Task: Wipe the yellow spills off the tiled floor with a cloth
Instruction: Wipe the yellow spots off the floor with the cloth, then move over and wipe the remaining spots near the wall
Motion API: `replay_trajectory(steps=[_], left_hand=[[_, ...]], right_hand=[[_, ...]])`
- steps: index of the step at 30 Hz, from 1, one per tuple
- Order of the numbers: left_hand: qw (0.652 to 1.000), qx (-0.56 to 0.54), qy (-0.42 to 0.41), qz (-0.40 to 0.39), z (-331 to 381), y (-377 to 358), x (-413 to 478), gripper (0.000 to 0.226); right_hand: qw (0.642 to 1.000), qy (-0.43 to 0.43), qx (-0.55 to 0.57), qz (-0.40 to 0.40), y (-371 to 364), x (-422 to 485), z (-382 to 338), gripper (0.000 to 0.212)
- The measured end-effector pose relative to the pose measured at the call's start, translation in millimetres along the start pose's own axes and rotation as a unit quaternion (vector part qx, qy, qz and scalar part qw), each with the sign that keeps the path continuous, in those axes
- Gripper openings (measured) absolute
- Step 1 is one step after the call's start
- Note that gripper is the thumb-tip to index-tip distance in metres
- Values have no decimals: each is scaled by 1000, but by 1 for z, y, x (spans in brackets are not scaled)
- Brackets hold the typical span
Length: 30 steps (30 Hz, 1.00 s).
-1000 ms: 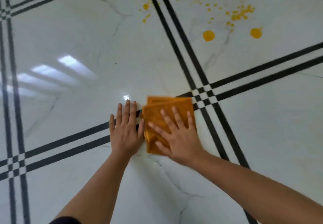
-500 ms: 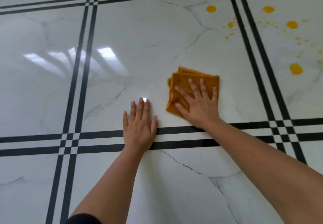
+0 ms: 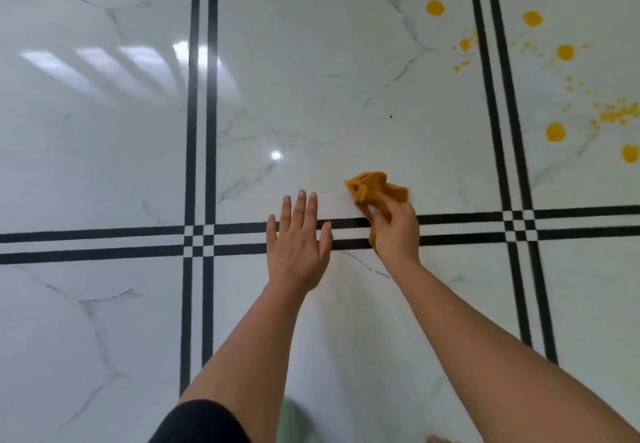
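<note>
The orange cloth (image 3: 375, 188) is bunched into a loose wad just right of centre. Its long axis runs roughly 12 to 6 o'clock: the crumpled free end points to 12, away from the person, and a thin tail trails toward 6 along the edge of the palm. The right hand (image 3: 398, 235) grips it, fingers (image 3: 378, 212) curled over the wad. The cloth's middle is hidden inside that grip, so its folds cannot be made out.

The left hand (image 3: 298, 242) lies at 9 o'clock from the cloth, just beside it. Its fingers (image 3: 300, 205) are straight and slightly spread, holding nothing, laid across the black stripes (image 3: 104, 245) of the tiled floor (image 3: 311, 79). Whether its palm touches the floor cannot be told.

The yellow spills (image 3: 555, 131) sit at 2 o'clock from the cloth, well apart from it, beyond a second pair of stripes. Some are round drops, others fine spatter, and the outermost are cut off by the right edge. At 6 o'clock a dark sleeve (image 3: 201, 422) and a blurred green shape (image 3: 291, 418) are cropped by the bottom edge.

Half a second ago the cloth lay flat as a folded square under the right hand's outspread fingers; now it is gathered up in the grip. The left hand keeps its flat pose. The spills look unchanged.
</note>
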State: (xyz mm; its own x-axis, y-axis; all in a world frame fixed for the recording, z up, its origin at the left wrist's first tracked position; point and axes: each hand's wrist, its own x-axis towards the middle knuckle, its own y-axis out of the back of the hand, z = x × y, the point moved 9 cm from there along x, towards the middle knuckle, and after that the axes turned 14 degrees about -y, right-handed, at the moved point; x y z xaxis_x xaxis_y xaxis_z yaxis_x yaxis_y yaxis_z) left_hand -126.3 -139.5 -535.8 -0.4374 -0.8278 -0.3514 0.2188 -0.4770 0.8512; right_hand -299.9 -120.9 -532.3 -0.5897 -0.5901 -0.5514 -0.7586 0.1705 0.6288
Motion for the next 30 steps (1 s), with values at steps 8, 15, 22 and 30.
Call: replay_trajectory(steps=[8,15,22,30], left_hand=[[990,-133,40,-19,87,161,-90,55],[962,-268,36,-30,166,365,-174,54],[927,-374,39,-6,186,503,-214,55],[932,-362,-12,0,184,580,-170,54]], right_hand=[[973,-162,154,-58,130,-132,-90,8],[961,-191,187,-72,258,-288,-225,27],[946,-184,264,-46,333,-378,-324,28],[933,-171,315,-36,358,-369,-403,31]])
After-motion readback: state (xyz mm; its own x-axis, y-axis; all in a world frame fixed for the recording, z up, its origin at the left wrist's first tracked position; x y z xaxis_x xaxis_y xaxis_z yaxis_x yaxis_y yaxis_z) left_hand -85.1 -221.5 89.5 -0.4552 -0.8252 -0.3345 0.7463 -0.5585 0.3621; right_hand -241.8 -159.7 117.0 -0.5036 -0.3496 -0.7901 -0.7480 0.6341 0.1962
